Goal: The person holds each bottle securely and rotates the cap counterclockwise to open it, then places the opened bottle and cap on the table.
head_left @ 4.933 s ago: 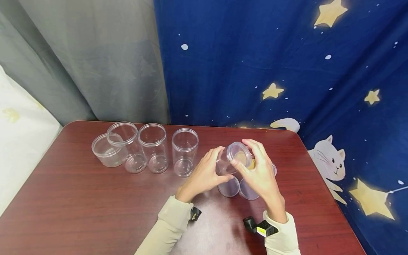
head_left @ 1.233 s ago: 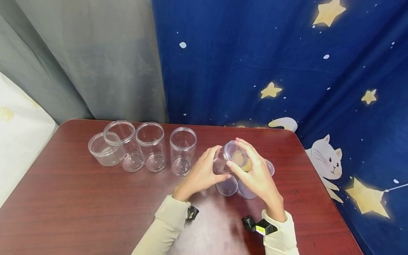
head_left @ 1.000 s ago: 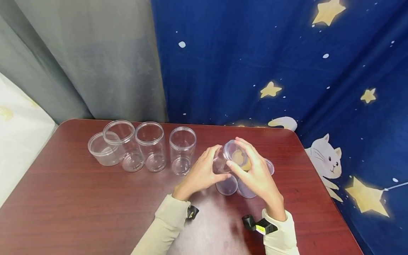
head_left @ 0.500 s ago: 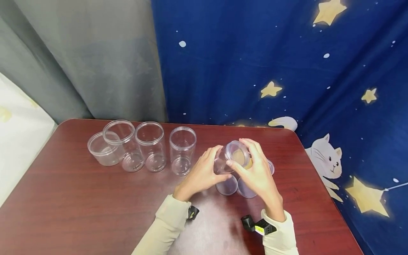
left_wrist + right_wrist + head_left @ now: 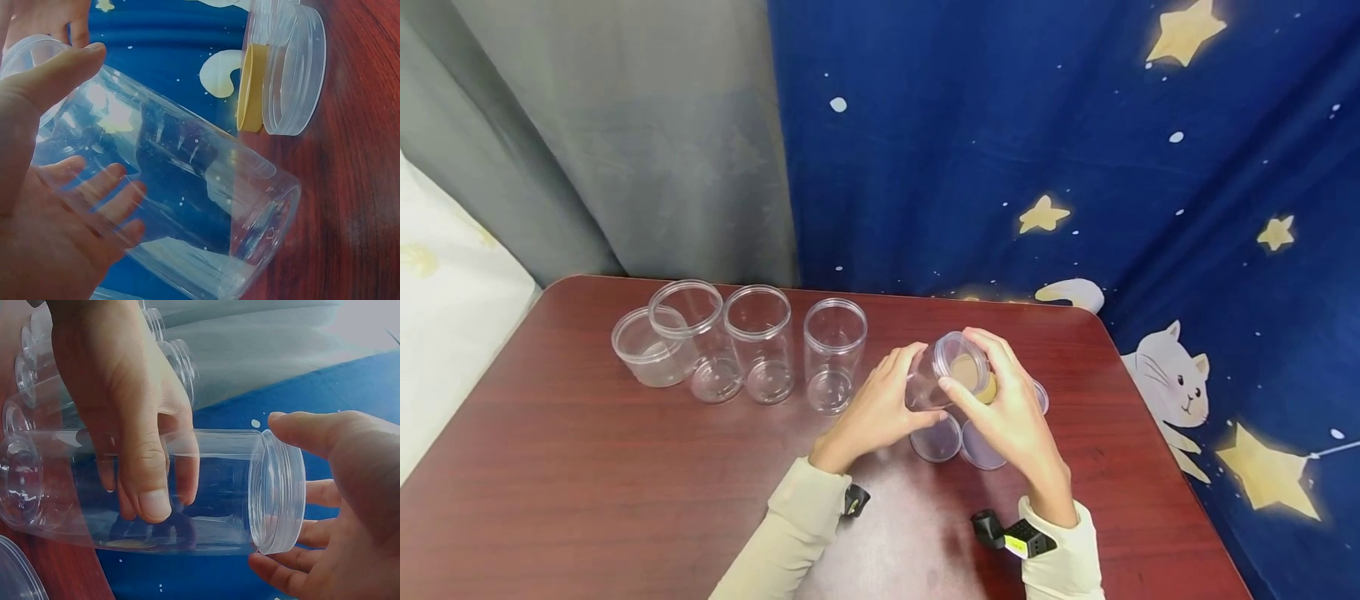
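Right of the frame's centre in the head view, the left hand gripped a clear jar around its body, thumb and fingers curled about the wall, and the jar sat tilted, lifted off the red-brown surface. The right hand cupped the jar's mouth end, where a clear lid sat on the rim, thumb on one side of the lid and fingers wrapped round the other. From the right wrist view the jar lay nearly on its side, the lid at the right of that frame, the right hand's thumb on its upper edge, the fingers below it. The left wrist view showed the jar's base end low over the surface, with a yellow disc and a clear lid-like piece lying beyond it at the upper right of that frame. Just below the hands in the head view, two loose lids rested flat side by side. Toward the upper left stood four open clear jars in a row, upright and close together. A starry blue cloth filled the right background, a grey curtain the left.
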`<move>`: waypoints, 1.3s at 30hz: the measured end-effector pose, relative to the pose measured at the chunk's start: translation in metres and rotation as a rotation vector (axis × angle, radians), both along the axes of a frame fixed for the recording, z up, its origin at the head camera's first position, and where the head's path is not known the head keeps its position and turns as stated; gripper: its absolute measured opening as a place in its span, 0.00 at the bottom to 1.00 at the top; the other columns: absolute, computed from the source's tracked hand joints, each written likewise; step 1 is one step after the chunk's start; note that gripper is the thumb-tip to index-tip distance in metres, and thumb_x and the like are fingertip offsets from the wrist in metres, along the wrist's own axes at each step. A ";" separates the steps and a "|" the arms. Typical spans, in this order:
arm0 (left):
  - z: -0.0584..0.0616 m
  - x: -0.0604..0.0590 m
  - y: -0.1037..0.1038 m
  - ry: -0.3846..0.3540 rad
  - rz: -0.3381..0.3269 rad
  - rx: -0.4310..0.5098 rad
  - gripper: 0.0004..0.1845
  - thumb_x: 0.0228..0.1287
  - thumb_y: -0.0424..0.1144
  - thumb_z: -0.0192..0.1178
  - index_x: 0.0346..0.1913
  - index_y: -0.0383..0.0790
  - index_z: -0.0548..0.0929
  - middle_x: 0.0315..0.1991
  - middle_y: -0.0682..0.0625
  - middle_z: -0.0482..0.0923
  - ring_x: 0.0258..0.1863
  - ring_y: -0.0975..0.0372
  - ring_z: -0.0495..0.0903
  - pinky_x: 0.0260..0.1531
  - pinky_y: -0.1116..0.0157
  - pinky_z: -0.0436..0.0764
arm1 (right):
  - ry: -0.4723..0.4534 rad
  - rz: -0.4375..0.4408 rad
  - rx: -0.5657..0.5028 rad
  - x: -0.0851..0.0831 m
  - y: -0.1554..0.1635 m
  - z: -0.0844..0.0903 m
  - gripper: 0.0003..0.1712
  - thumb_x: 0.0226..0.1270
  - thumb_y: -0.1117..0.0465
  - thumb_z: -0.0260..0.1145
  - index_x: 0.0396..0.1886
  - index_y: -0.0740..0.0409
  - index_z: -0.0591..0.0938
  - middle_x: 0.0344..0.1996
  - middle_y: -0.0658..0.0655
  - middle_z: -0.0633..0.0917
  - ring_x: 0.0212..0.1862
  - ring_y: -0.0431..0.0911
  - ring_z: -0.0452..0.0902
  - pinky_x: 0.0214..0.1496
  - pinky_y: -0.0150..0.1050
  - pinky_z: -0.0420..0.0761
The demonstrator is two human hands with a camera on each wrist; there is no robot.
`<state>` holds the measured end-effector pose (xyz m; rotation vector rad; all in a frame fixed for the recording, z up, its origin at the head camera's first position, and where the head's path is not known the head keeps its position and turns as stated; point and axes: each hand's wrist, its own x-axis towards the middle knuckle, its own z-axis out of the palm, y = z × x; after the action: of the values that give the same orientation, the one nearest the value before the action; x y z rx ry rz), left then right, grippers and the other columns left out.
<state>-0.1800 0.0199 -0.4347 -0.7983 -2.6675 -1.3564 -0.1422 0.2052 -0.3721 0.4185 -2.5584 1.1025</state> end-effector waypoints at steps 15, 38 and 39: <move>0.002 0.000 0.001 -0.002 -0.007 -0.009 0.47 0.50 0.51 0.76 0.70 0.43 0.63 0.55 0.49 0.73 0.56 0.58 0.72 0.61 0.56 0.71 | -0.032 0.045 -0.055 0.004 0.003 0.000 0.36 0.58 0.62 0.75 0.67 0.49 0.74 0.70 0.50 0.71 0.67 0.46 0.72 0.64 0.39 0.73; 0.003 0.001 -0.001 -0.011 -0.004 0.006 0.48 0.51 0.52 0.75 0.71 0.42 0.63 0.59 0.48 0.73 0.59 0.58 0.72 0.64 0.55 0.70 | 0.056 -0.046 -0.022 0.002 -0.001 0.000 0.39 0.52 0.59 0.79 0.65 0.55 0.75 0.67 0.52 0.71 0.62 0.47 0.73 0.61 0.40 0.74; 0.003 0.001 -0.001 -0.013 -0.005 0.007 0.48 0.51 0.52 0.75 0.71 0.42 0.63 0.59 0.48 0.73 0.60 0.57 0.72 0.64 0.55 0.70 | 0.060 -0.060 -0.013 0.002 -0.002 -0.001 0.39 0.51 0.58 0.80 0.65 0.55 0.75 0.66 0.53 0.71 0.63 0.48 0.71 0.62 0.44 0.74</move>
<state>-0.1786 0.0189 -0.4318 -0.7991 -2.6700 -1.3763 -0.1398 0.2029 -0.3731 0.3633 -2.4937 1.0692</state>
